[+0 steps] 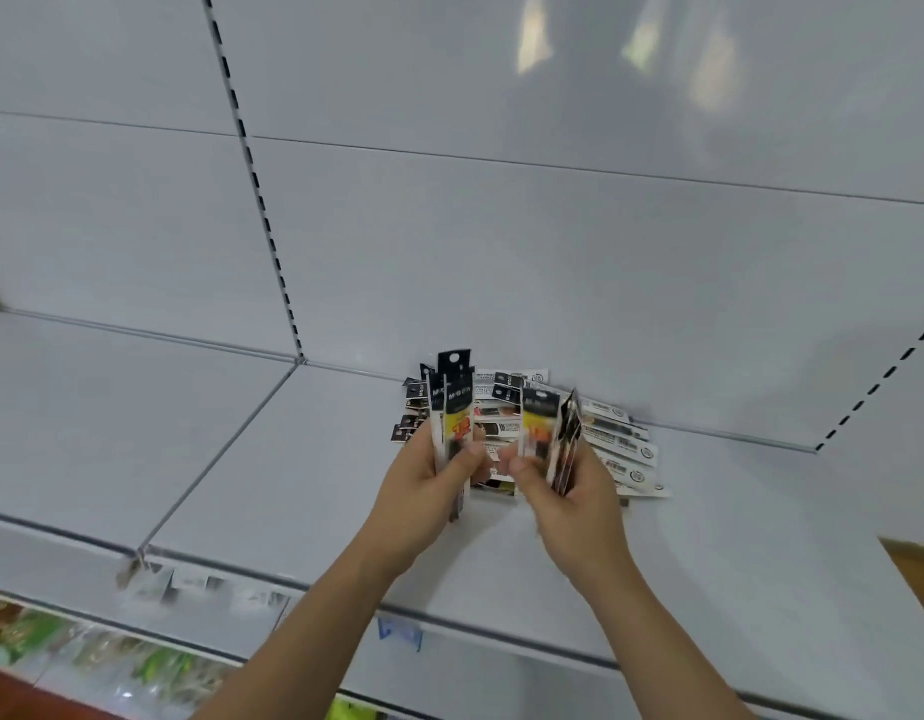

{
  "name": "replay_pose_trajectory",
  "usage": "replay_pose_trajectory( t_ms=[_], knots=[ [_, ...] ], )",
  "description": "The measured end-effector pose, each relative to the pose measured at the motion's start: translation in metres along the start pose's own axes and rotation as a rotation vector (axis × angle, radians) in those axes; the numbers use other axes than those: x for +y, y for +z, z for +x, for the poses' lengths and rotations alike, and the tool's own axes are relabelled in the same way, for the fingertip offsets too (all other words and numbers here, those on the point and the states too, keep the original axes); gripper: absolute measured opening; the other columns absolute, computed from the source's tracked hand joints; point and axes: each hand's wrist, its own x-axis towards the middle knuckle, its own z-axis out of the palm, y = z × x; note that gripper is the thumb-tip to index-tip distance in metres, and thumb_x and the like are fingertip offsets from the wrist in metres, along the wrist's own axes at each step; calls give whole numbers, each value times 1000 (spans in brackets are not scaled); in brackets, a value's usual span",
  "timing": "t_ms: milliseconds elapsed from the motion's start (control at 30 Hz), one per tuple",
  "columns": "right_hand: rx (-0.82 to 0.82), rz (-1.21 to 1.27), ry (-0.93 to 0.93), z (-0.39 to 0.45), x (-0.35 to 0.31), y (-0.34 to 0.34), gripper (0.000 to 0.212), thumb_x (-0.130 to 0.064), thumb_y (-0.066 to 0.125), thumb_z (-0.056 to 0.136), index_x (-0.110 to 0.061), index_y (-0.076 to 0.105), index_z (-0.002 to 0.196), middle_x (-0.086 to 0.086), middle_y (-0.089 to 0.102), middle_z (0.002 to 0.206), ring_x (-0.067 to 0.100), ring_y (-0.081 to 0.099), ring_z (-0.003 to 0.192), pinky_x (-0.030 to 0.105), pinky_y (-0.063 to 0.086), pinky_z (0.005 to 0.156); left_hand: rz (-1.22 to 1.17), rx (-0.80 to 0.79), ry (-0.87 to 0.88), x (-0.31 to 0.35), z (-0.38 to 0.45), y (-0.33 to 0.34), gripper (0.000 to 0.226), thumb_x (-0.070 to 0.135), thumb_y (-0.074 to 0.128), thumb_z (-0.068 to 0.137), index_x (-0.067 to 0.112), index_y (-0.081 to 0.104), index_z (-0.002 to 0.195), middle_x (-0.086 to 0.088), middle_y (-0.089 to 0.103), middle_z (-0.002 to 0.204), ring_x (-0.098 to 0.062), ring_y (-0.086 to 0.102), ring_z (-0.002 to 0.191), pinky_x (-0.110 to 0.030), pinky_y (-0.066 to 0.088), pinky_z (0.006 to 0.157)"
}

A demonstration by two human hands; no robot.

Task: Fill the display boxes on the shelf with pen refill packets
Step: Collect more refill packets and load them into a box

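Both sets of fingers are curled tight around packets right now. My left hand (429,475) grips a small bunch of thin black and yellow plastic pen refill packets (456,423), held standing up, with my thumb pressed on the front one. My right hand (564,491) pinches another little bunch of the same black and yellow packets (545,433), and these fan out a bit at the top. Both bunches sit in the middle of the frame, a little below center. Just behind my hands lies a messy pile of more refill packets (569,433), flat on the pale grey metal shelf (293,475), close to the grey back wall (501,252). I cannot see any display boxes on this shelf, so I think I am sorting the packets first, and the filling part has not begun. Some things could go wrong from here. The packets are thin and look slippery, so if I loosen my thumbs, a few could slide out and drop onto the shelf or past its front edge at the bottom of the frame. The bunch in my right hand is already spread open, so one could slip loose. If I bump the pile, it could scatter and mix up.
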Motion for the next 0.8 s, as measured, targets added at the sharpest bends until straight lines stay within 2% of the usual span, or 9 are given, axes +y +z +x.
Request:
replay_pose_trajectory(
  t_ms=[67,133,200,300,400,500,600,667,800],
  knots=[
    [10,-9,30,-4,4,0,27,-18,79,93,-33,69,114,-19,78,102,-1,72,98,23,53,84,8,-21,-3,-5,-1,2,19,21,64,105,23,67,124,10,78,109,-10,73,103,-24,54,86],
    [43,10,27,-3,5,0,25,-22,80,92,-39,69,108,-16,77,91,0,73,84,22,54,73,10,-45,27,-4,-1,5,25,22,66,104,24,66,129,10,77,116,-10,73,109,-23,57,87],
    [80,7,10,-1,3,1,23,-26,79,92,-44,68,101,-13,73,79,5,69,68,26,51,62,1,-32,49,0,-1,9,19,21,65,104,17,68,123,9,79,106,-10,74,102,-20,57,83],
    [95,0,-29,-1,3,4,7,-28,70,99,-33,67,101,-10,74,80,7,70,70,25,52,65,1,5,70,2,1,14,15,21,61,106,8,66,109,9,75,83,-9,72,79,-18,55,70],
    [50,-59,-43,-6,10,9,17,-36,58,105,-22,62,95,-1,69,71,10,64,63,28,51,64,76,37,92,0,3,19,23,36,60,105,13,61,102,-1,70,71,-19,67,62,-22,52,60],
    [29,-81,-44,-4,13,12,14,-41,59,103,-29,62,97,-2,66,68,10,62,59,22,49,60,91,38,75,-1,2,22,19,39,58,105,22,61,99,8,67,67,-12,61,57,-18,49,59],
    [79,-114,-62,1,12,16,15,-47,57,102,-34,63,97,-11,69,76,6,64,70,19,48,66,145,25,53,-3,-1,19,52,56,47,103,13,60,79,-4,62,58,-15,59,54,-19,49,59],
    [102,-124,-55,0,14,19,27,-54,55,103,-33,59,86,-8,61,67,11,59,63,28,46,63,-5,40,-31,-1,-5,15,66,66,40,100,4,58,85,-8,50,58,-19,47,52,-29,44,52],
    [58,-179,-47,-4,6,35,40,-60,51,102,-33,52,73,1,50,59,16,50,55,34,42,58,-265,43,-209,14,-14,-7,74,81,32,90,14,62,90,-6,45,66,-17,36,53,-31,30,53]
  ],
)
